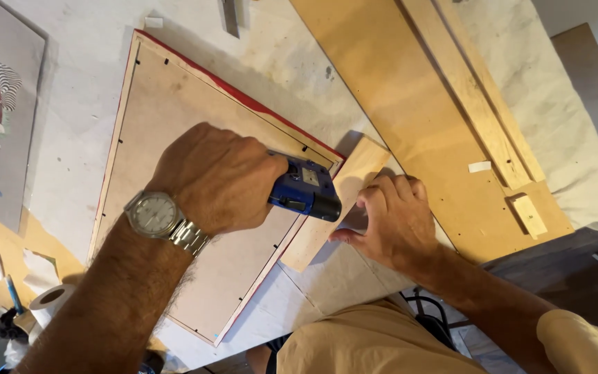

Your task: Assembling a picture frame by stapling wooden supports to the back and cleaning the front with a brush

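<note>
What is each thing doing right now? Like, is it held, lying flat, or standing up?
left hand: closed around the blue tool, pressing it down.
blue tool: held, nose at the frame's edge.
picture frame: lying face down, backing board up.
right hand: fingers spread, resting on the wood block.
wood block: flat, butted against the frame's edge.
tape roll: lying on its side.

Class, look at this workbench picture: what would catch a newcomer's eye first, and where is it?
At centre, the left hand, with a wristwatch, presses a blue tool onto the red-edged frame's back. Beside it, the right hand steadies a small wooden block against the frame's edge.
</note>
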